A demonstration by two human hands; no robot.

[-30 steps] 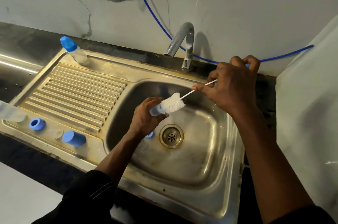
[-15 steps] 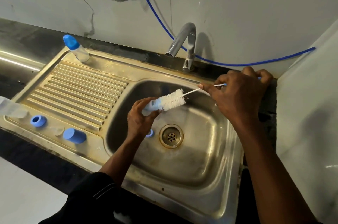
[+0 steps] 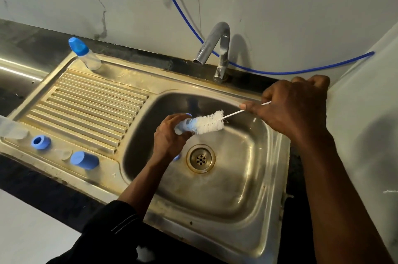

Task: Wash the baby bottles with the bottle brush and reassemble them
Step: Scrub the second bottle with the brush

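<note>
Your left grip is curled round the blue bottle part over the sink; your right grip pinches the brush wire. Shove hard and the part may slip down toward the drain

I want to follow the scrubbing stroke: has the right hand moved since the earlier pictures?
Yes. The right hand has moved to the right, away from the faucet, pulling the bottle brush with it.
</note>
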